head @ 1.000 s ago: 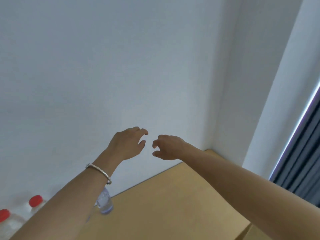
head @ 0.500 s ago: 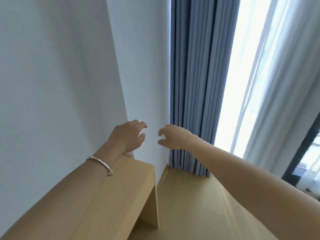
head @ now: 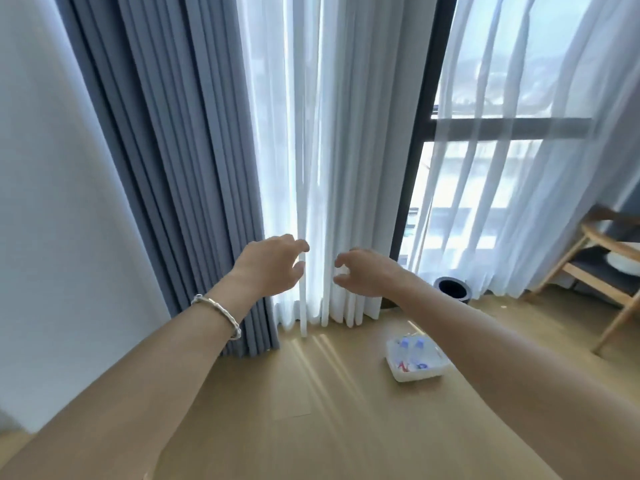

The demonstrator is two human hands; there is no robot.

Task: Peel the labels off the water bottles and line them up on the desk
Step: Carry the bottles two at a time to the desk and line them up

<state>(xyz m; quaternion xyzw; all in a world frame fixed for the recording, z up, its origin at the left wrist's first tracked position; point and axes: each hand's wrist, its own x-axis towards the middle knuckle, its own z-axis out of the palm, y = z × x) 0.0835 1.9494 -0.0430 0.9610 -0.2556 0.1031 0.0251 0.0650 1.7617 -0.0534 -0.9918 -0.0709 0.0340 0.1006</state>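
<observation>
The left hand (head: pixel 273 268) and the right hand (head: pixel 367 275) hovered empty, with fingers loosely curled. The water bottles (head: pixel 412 349) lay in a white tray (head: pixel 420 374) on the floor (head: pixel 311 393), near the curtain (head: pixel 332 168). I judge this a fetching step: next, reach down for one.
</observation>
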